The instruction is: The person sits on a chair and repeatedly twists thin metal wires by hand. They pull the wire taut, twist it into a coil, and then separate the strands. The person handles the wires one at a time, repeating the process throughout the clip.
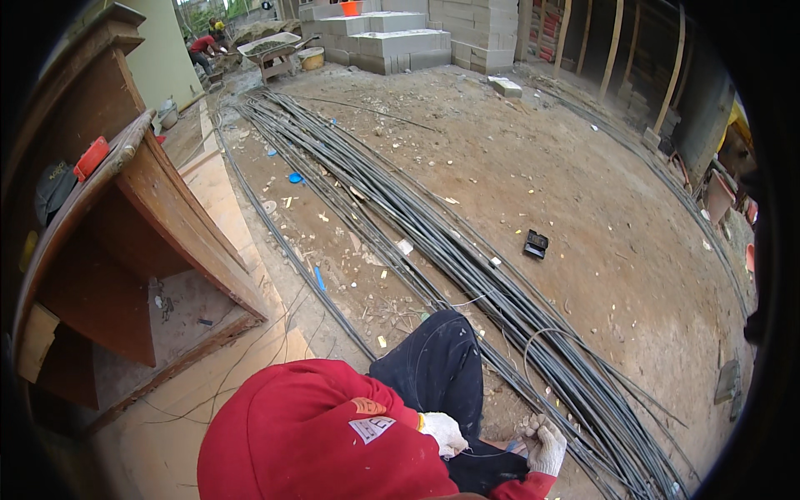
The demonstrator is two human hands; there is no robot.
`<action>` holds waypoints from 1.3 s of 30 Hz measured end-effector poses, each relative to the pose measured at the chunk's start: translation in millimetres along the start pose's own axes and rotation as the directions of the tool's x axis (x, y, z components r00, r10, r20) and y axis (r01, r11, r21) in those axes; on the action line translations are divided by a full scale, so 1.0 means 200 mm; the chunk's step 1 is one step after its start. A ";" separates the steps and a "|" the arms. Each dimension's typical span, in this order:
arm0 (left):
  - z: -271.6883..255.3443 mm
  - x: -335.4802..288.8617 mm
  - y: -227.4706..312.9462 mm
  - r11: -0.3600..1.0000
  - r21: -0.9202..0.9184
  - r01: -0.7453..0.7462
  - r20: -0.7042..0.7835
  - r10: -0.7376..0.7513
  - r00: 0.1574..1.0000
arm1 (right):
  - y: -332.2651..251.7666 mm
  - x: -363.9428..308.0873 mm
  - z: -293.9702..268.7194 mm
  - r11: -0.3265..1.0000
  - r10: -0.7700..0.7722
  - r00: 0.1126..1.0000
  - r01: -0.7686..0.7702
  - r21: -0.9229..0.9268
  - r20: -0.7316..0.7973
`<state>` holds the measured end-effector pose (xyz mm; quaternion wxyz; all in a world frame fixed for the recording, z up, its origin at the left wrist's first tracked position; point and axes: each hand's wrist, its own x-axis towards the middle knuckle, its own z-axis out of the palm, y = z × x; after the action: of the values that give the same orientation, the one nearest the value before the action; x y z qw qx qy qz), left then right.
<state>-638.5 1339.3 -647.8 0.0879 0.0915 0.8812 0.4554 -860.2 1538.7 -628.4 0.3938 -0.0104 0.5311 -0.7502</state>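
My left hand [444, 434], in a white knit glove with a yellowish cuff, is closed beside my bent knee. A thin wire [479, 455] runs from it toward my right hand [546, 446]. That hand, also white-gloved with soiled fingertips, has its fingers curled and pinched at the near edge of a long bundle of steel rebar [417, 225]; the wire appears to pass into its grip, though the exact hold is small in view. Another thin wire [527, 354] loops over the rods above the right hand. My red sleeves and dark trousers fill the lower middle.
On the left stands a worn wooden cabinet [200, 225] with a red object [92, 158] on top. A small black case [536, 244] lies on the dirt right of the rods. Farther back are a wheelbarrow [269, 46], block steps [392, 50] and a crouching person [202, 48].
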 end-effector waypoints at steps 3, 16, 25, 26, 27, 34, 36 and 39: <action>0.01 0.01 0.00 1.000 0.018 0.012 0.000 -0.012 1.000 | 0.00 0.02 -0.07 0.950 -0.026 0.997 0.003 -0.312 -0.071; 0.00 0.01 0.01 1.000 0.026 0.010 0.021 -0.011 1.000 | 0.19 0.08 -0.08 0.473 -0.592 0.781 0.136 -0.870 -0.200; 0.00 0.00 0.01 0.999 0.041 -0.001 0.051 -0.001 0.999 | 0.09 0.09 -0.12 0.618 -0.380 0.920 0.172 -0.768 -0.100; 0.00 0.00 0.02 0.999 0.042 0.006 0.052 -0.008 0.999 | 0.05 0.11 -0.16 0.620 -0.385 0.913 0.145 -0.771 -0.137; 0.00 0.01 0.02 0.999 0.047 0.013 0.055 -0.016 0.998 | 0.01 0.12 -0.19 0.663 -0.344 0.926 0.121 -0.739 -0.157; -0.02 0.01 0.05 1.000 0.010 0.015 0.025 -0.016 1.000 | 0.07 0.11 -0.24 0.333 -0.687 0.691 0.025 -0.943 -0.224; -0.02 0.01 0.04 0.999 0.042 0.006 0.028 -0.007 1.000 | 0.10 0.11 -0.24 0.372 -0.684 0.679 0.010 -0.928 -0.267; -0.01 0.00 0.03 0.999 0.047 0.027 0.013 -0.028 1.000 | 0.13 0.12 -0.26 0.343 -0.711 0.676 0.092 -0.935 -0.194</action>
<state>-639.0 1341.7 -642.5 0.0983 0.0845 0.8921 0.4329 -884.2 1562.8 -681.4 -0.0648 -0.1203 0.9028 -0.4078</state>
